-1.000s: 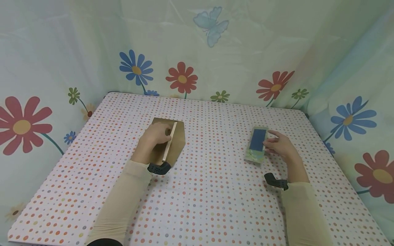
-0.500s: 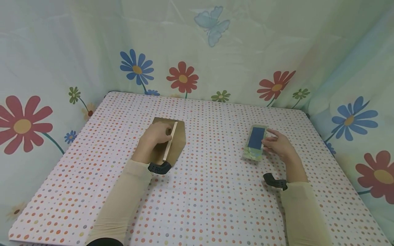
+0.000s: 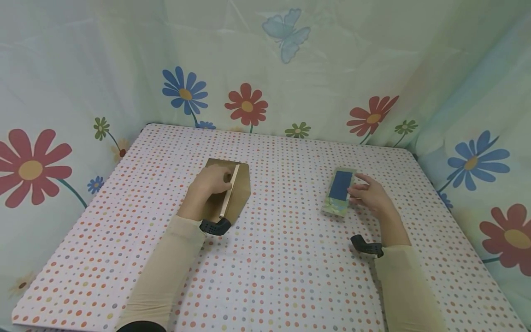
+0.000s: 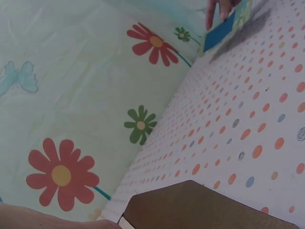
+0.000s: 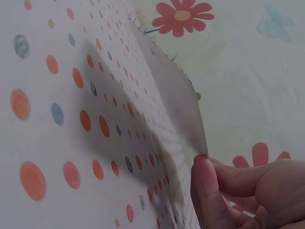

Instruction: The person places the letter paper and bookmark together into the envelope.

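A brown paper envelope [image 3: 242,191] lies left of the middle of the table with its pointed flap spread open to the right. A narrow white strip [image 3: 229,191] runs along its mouth. My left hand [image 3: 209,182] is over the envelope, thumb and fingers curled at that edge and gripping it. On the right, my right hand [image 3: 370,196] pinches a pale green card [image 3: 336,206] with a dark blue rectangle by its right edge. The right wrist view shows the card's plain back [image 5: 178,95] tilted above the tabletop, casting a shadow.
The table is covered with a dotted white cloth [image 3: 282,258]. Flower-printed curtains [image 3: 323,92] hang at the back and both sides. A stretch of table lies between the envelope and the card. Each wrist carries a dark camera mount [image 3: 367,246].
My right hand has carried the card slightly to the left, toward the envelope. The left hand and the envelope have stayed in place.
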Motion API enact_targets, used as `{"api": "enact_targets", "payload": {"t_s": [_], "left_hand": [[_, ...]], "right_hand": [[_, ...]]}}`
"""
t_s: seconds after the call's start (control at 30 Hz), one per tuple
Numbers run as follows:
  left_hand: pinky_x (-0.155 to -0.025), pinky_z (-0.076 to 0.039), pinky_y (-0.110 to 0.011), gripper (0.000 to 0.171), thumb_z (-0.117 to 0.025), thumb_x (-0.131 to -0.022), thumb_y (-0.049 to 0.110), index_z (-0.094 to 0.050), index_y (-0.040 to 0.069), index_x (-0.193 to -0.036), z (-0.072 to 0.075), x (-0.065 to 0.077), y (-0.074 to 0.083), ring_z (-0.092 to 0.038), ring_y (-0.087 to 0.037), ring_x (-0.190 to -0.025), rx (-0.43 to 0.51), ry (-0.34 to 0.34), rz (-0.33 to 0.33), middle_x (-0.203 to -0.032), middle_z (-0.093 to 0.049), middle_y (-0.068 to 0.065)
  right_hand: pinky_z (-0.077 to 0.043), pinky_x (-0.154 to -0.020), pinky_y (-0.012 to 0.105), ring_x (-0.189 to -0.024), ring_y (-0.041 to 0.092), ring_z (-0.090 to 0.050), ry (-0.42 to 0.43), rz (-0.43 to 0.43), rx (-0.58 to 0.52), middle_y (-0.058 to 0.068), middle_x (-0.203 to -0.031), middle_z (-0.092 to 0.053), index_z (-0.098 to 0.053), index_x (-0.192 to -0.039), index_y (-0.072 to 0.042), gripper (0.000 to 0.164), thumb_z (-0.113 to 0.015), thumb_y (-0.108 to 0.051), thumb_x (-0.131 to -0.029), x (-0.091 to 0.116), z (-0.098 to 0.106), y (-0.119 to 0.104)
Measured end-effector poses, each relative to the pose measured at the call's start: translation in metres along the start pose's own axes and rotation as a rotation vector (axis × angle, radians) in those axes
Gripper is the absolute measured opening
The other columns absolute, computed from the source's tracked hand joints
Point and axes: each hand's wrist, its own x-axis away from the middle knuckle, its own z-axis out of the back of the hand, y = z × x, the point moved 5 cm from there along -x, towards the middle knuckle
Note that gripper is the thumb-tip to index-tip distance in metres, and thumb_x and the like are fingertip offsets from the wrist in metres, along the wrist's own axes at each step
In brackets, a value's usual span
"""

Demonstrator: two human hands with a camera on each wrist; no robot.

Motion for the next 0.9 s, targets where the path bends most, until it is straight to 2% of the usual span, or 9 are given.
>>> {"api": "enact_targets", "payload": {"t_s": [0.07,0.3,0.47,0.73,0.9], "left_hand": [[-0.091,-0.050,-0.048,0.044,-0.059,-0.090,0.028,-0.057,0.012,-0.130,0.000,0.000,0.000,-0.057,-0.031,-0.109,0.001,0.000,-0.003,-0.135,-0.055,-0.013],[-0.091,-0.050,-0.048,0.044,-0.059,-0.089,0.028,-0.058,0.012,-0.130,0.000,-0.001,-0.001,-0.057,-0.031,-0.108,0.004,0.003,-0.001,-0.134,-0.055,-0.012],[-0.091,-0.050,-0.048,0.044,-0.059,-0.089,0.028,-0.057,0.012,-0.130,-0.001,-0.002,-0.002,-0.057,-0.031,-0.109,0.002,0.007,-0.001,-0.135,-0.055,-0.013],[-0.091,-0.050,-0.048,0.046,-0.059,-0.089,0.029,-0.056,0.013,-0.132,-0.002,-0.002,-0.003,-0.056,-0.032,-0.111,0.000,0.003,0.003,-0.137,-0.053,-0.013],[-0.094,-0.048,-0.050,0.047,-0.059,-0.089,0.029,-0.055,0.012,-0.133,-0.002,-0.003,-0.002,-0.054,-0.034,-0.117,0.006,-0.002,0.009,-0.139,-0.051,-0.014]], "right_hand": [[-0.055,-0.078,0.020,-0.079,-0.005,-0.059,-0.012,0.011,-0.003,0.027,-0.142,-0.033,-0.008,-0.154,-0.012,0.076,-0.056,-0.011,-0.095,0.000,-0.003,-0.001],[-0.056,-0.077,0.021,-0.080,-0.003,-0.060,0.002,0.003,-0.025,0.015,-0.127,-0.043,-0.012,-0.154,-0.014,0.076,-0.058,-0.012,-0.094,-0.001,-0.007,-0.003],[-0.056,-0.078,0.020,-0.082,-0.003,-0.059,0.004,0.009,-0.028,0.025,-0.141,-0.035,-0.012,-0.154,-0.014,0.076,-0.059,-0.013,-0.094,0.001,-0.011,-0.007],[-0.055,-0.077,0.019,-0.079,-0.004,-0.059,-0.001,0.031,-0.032,0.025,-0.140,-0.034,-0.011,-0.154,-0.012,0.073,-0.055,-0.011,-0.095,0.002,-0.019,-0.012],[-0.055,-0.080,0.020,-0.079,-0.005,-0.058,-0.001,0.022,-0.039,0.026,-0.143,-0.034,-0.010,-0.154,-0.015,0.073,-0.055,-0.012,-0.096,0.004,-0.022,-0.016]]}}
